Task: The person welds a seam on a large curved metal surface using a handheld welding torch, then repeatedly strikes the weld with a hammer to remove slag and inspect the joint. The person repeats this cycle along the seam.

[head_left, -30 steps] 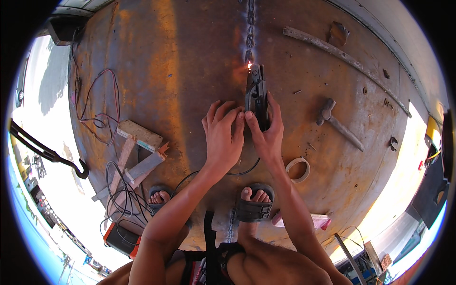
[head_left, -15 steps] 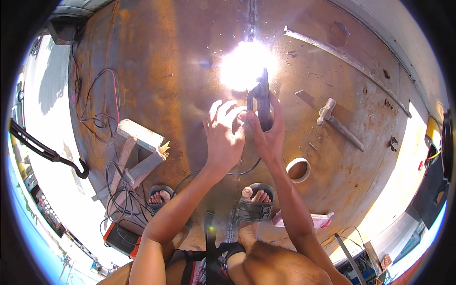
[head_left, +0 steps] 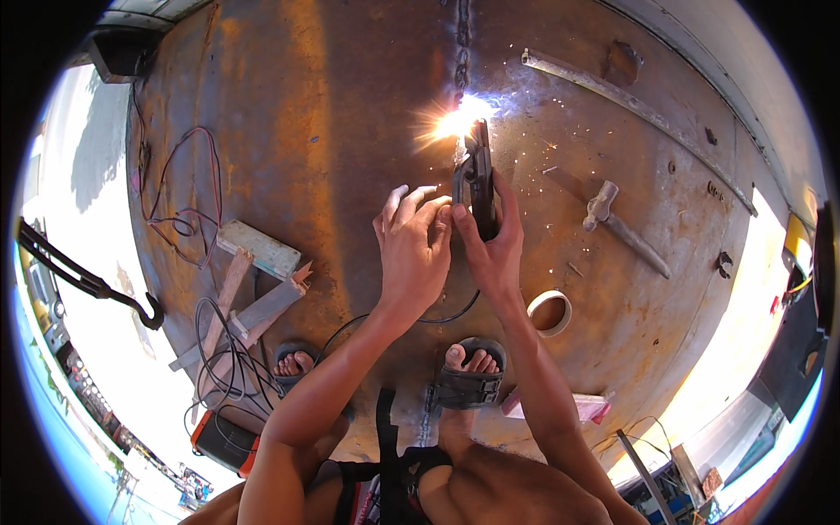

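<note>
My right hand [head_left: 495, 254] is wrapped round a black welding electrode holder [head_left: 479, 188], which points away from me. At its far end a bright arc [head_left: 465, 118] burns on the rusty steel plate [head_left: 376, 79], throwing sparks; glare hides the electrode tip. Beyond the arc a dark weld seam [head_left: 462, 44] runs straight away. Just left of the holder, my left hand [head_left: 409, 249] hovers with its fingers apart and curved. Its thumb side comes close to my right thumb; whether they touch I cannot tell. A black cable [head_left: 446, 318] trails from below the hands to the left.
A hammer [head_left: 626, 227] and a tape-like ring [head_left: 549, 313] lie at right, beyond them a long metal bar [head_left: 639, 109]. On the left are broken wood pieces [head_left: 260, 249], coiled cables [head_left: 219, 350] and an orange-black box [head_left: 226, 440]. My sandalled feet [head_left: 472, 372] stand nearby.
The arc's glare has shrunk greatly, so the holder's front and the seam show more clearly. More sparks are scattered to the right. Both hands have hardly moved.
</note>
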Demonstrator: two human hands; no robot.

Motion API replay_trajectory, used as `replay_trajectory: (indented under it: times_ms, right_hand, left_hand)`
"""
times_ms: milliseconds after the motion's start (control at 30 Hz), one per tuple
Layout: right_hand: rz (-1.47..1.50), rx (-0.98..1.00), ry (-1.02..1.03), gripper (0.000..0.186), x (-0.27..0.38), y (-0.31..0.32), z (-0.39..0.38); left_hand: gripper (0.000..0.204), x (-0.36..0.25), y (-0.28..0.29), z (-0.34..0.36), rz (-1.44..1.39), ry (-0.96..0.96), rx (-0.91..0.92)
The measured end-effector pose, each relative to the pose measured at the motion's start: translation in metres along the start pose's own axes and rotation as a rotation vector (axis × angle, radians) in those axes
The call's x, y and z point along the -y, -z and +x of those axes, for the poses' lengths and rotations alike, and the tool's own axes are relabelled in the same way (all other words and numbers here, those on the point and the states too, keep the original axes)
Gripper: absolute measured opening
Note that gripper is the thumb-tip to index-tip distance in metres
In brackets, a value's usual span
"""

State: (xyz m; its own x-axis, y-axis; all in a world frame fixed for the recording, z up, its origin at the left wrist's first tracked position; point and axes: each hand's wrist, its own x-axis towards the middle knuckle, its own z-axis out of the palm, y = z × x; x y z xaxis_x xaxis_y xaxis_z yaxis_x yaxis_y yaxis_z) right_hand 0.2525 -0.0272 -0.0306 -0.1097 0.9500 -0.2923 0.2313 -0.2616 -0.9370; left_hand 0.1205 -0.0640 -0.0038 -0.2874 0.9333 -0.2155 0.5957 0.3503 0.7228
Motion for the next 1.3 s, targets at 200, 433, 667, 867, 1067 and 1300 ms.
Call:
replay_trajectory:
  times_ms: [200,433,667,867,1067,1300]
  right_hand:
    - [-0.002,-0.005,0.014,0.078,-0.0016,0.0001,0.0001]
    - [0.004,-0.004,-0.005,0.079,-0.0015,0.0001,0.0]
    - [0.02,-0.001,-0.037,0.08,-0.002,-0.0001,-0.0004]
    - [0.0,-0.003,-0.009,0.081,-0.0015,0.0008,0.0005]
    - [0.009,0.009,-0.031,0.081,0.0013,-0.0002,-0.0003]
    - [0.003,0.001,-0.024,0.081,0.0017,0.0009,0.0002]
  left_hand:
    - [0.031,0.0042,-0.0029,0.0002,0.015,-0.011,0.001]
    - [0.031,0.0044,-0.002,0.0002,0.011,-0.015,0.002]
    - [0.029,0.0033,-0.0019,0.0006,0.03,-0.016,0.002]
    - [0.03,0.0029,-0.003,-0.0008,0.001,-0.022,-0.011]
    - [0.029,0.0052,-0.0033,-0.0007,0.038,-0.034,-0.024]
    - [0.029,0.0033,-0.0031,0.0004,0.016,-0.023,-0.006]
